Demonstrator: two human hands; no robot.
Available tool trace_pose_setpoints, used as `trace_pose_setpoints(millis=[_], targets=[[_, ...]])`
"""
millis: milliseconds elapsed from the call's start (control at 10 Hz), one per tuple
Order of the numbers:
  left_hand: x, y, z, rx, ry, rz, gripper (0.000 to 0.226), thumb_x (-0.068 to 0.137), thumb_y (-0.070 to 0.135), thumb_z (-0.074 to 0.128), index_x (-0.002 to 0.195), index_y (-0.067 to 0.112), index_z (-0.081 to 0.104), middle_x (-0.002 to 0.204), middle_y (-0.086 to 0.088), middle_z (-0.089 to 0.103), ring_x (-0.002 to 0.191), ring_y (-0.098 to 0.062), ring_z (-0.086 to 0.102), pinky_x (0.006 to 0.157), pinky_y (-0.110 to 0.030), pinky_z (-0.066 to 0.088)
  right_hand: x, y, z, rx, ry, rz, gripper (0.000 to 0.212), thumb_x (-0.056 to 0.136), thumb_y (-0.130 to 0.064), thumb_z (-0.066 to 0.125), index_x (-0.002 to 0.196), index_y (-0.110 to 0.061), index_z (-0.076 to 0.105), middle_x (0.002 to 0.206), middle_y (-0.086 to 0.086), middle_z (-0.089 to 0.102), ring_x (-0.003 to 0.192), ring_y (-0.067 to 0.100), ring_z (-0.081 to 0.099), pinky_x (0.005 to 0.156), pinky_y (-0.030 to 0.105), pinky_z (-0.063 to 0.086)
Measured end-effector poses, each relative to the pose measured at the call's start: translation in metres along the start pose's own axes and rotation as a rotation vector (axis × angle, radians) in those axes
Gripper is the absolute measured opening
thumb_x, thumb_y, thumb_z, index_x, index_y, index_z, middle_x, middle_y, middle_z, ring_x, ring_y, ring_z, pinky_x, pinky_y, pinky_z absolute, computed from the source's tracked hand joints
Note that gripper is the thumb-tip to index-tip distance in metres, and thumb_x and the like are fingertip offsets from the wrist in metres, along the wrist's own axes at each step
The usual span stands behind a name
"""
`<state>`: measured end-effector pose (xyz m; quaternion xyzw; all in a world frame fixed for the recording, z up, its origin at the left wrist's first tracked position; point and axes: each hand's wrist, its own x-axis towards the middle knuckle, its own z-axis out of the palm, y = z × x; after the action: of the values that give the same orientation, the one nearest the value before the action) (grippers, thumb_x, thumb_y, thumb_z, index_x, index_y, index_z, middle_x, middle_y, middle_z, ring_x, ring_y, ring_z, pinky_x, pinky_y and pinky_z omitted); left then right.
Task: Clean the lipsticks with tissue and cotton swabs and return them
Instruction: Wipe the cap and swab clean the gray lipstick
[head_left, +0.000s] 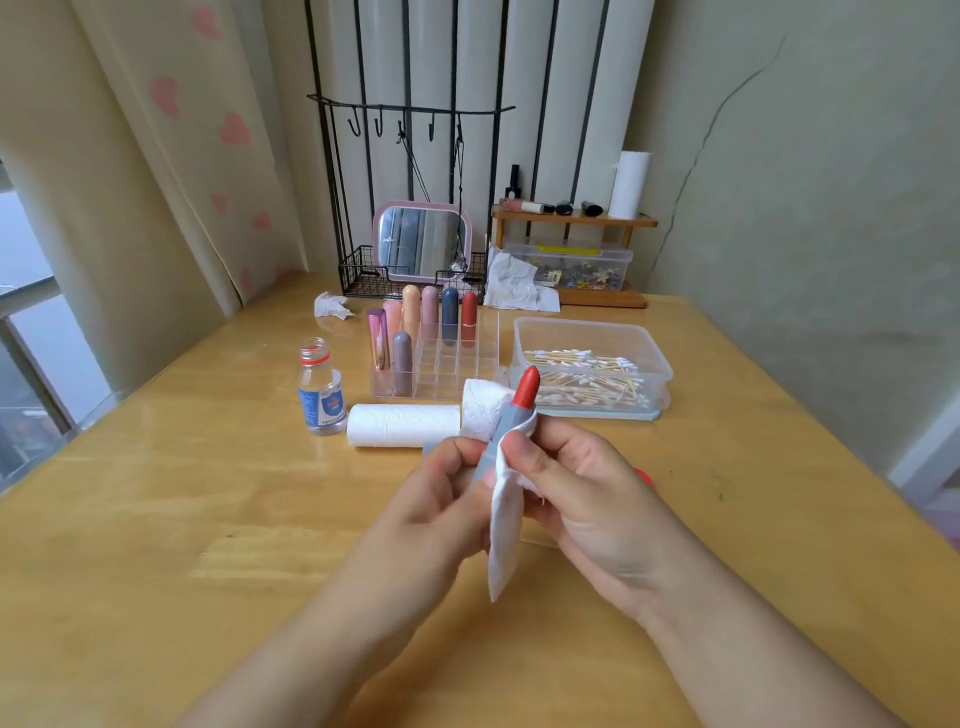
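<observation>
An uncapped lipstick (511, 413) with a grey-blue tube and a red bullet points up and to the right above the table's middle. My left hand (441, 493) grips its lower end. My right hand (576, 483) pinches a white tissue (504, 540) against the tube; the tissue wraps round the tube and hangs down between my hands. Behind stands a clear organizer (441, 358) holding several capped lipsticks. To its right is a clear box of cotton swabs (587, 364).
A tissue roll (402, 425) lies on the wooden table (208, 519) beside an open small bottle (321, 387). Crumpled tissues (332, 305) lie at the back left and by the mirror (422, 240). A small shelf (571, 221) with cosmetics stands at the back right.
</observation>
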<state>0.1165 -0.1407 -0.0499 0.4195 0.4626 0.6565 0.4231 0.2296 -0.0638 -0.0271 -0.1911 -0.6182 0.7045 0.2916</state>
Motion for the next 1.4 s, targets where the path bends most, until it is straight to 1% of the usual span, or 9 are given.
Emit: trace_pose_setpoints(millis=[100,400,700,900,1000,1100,1200,1300,1400], targets=[[0.001,-0.002,-0.005,0.013,-0.072,-0.063,0.014,0.099,0.012,0.046,0.098,0.008,0.059,0.086,-0.011,0.064,0.069,-0.013,0.065,0.057,-0.021,0.051,0.000,0.001,-0.001,0.090,-0.027,-0.022,0.016,0.077,-0.033,0.063,0.080,-0.021,0.073,0.081,0.000,0.070,0.075,0.010,0.065,0.070,0.019,0.050],[0.005,-0.006,-0.009,0.140,-0.011,0.060,0.009,0.082,0.018,0.059,0.089,0.020,0.065,0.088,-0.008,0.067,0.082,-0.018,0.061,0.076,-0.035,0.049,0.002,0.007,0.002,0.024,0.039,-0.028,0.034,0.079,-0.040,0.059,0.098,-0.012,0.066,0.096,0.004,0.073,0.100,0.022,0.067,0.087,0.038,0.049],[-0.001,0.004,-0.002,-0.066,-0.058,-0.071,0.024,0.096,0.000,0.045,0.081,0.008,0.061,0.069,-0.001,0.067,0.060,-0.007,0.064,0.054,-0.019,0.050,-0.001,0.000,0.003,0.050,0.010,-0.100,0.019,0.082,-0.035,0.057,0.069,-0.030,0.070,0.071,-0.007,0.066,0.071,0.007,0.062,0.067,0.018,0.048],[0.000,0.007,0.000,-0.017,0.054,0.079,0.022,0.052,0.013,0.079,0.060,0.027,0.065,0.066,0.000,0.068,0.057,-0.009,0.061,0.053,-0.023,0.051,0.003,0.008,0.002,-0.066,0.099,-0.077,0.019,0.079,-0.048,0.056,0.079,-0.033,0.068,0.088,-0.002,0.070,0.103,0.023,0.065,0.087,0.052,0.049],[0.000,0.004,-0.001,0.050,0.110,0.058,0.022,0.054,0.012,0.078,0.064,0.027,0.066,0.068,-0.003,0.068,0.062,-0.015,0.062,0.062,-0.033,0.053,0.004,0.010,0.003,-0.060,0.128,-0.070,0.021,0.080,-0.050,0.056,0.078,-0.032,0.068,0.086,-0.005,0.070,0.105,0.026,0.065,0.089,0.053,0.047],[0.000,0.004,0.000,0.006,0.040,-0.093,0.023,0.074,0.020,0.075,0.092,0.007,0.069,0.085,-0.020,0.067,0.077,-0.027,0.061,0.071,-0.042,0.054,0.002,0.006,0.004,0.012,0.112,-0.092,0.022,0.085,-0.044,0.059,0.072,-0.029,0.068,0.078,-0.003,0.067,0.089,0.018,0.063,0.082,0.042,0.049],[-0.002,0.006,0.002,-0.112,-0.066,-0.170,0.026,0.090,0.017,0.051,0.089,0.005,0.074,0.090,-0.015,0.071,0.077,-0.020,0.066,0.065,-0.028,0.055,0.001,0.001,0.004,0.067,0.112,-0.098,0.021,0.086,-0.036,0.061,0.077,-0.017,0.065,0.080,0.005,0.064,0.083,0.018,0.059,0.080,0.030,0.047],[0.000,0.005,0.000,-0.095,-0.007,-0.114,0.018,0.090,0.014,0.062,0.090,-0.002,0.070,0.090,-0.017,0.069,0.079,-0.026,0.059,0.069,-0.031,0.055,-0.002,-0.003,0.005,0.059,0.098,-0.109,0.021,0.079,-0.037,0.055,0.080,-0.017,0.063,0.074,-0.003,0.063,0.077,0.011,0.058,0.075,0.023,0.046],[0.001,0.004,-0.002,-0.044,0.049,-0.024,0.018,0.063,0.021,0.078,0.075,0.011,0.070,0.080,-0.012,0.067,0.071,-0.019,0.057,0.073,-0.039,0.050,-0.003,-0.004,0.006,0.014,0.112,-0.089,0.020,0.076,-0.045,0.053,0.069,-0.030,0.065,0.068,-0.014,0.062,0.072,0.005,0.058,0.069,0.031,0.045]])
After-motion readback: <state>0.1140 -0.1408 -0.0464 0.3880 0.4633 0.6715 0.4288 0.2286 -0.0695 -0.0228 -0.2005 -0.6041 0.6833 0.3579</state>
